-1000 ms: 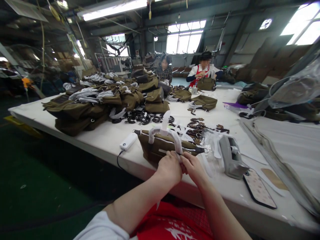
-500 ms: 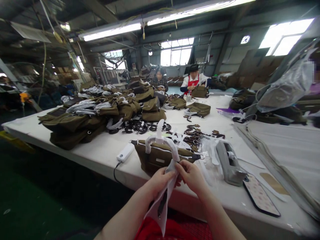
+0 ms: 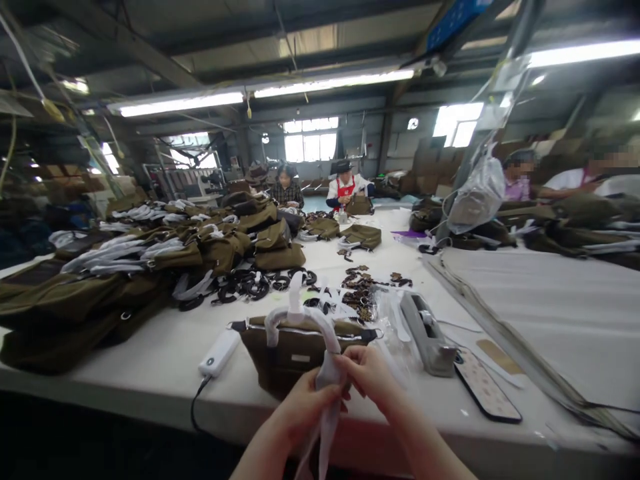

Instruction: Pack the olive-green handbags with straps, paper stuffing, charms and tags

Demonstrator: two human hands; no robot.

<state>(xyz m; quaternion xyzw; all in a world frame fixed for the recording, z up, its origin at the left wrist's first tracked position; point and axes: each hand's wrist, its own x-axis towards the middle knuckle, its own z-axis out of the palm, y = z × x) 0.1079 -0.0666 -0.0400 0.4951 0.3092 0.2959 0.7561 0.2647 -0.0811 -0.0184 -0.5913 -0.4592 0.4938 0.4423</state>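
Observation:
An olive-green handbag (image 3: 270, 357) stands upright on the near edge of the table, its zip and small metal label facing me. Its arched handle (image 3: 326, 327) is wrapped in white material. From the handle's right foot a strip of white wrapping (image 3: 327, 371) hangs down towards me. My left hand (image 3: 304, 403) is closed around this strip, thumb on top. Close beside it, my right hand (image 3: 364, 371) pinches the strip's upper part against the handle foot. Some fingertips are hidden behind the strip.
Olive bags (image 3: 100, 307) lie piled on the left. Black rings (image 3: 255, 285) and brown tags (image 3: 363, 300) lie beyond the bag. A white power bank (image 3: 219, 353) is left; a grey tape dispenser (image 3: 425, 340) and a phone (image 3: 487, 387) are right. Co-workers (image 3: 345, 190) sit across.
My view has swung to the right and moved slightly, so the scene sits further left. Both hands still hold the white strip, which now hangs narrower below my left hand.

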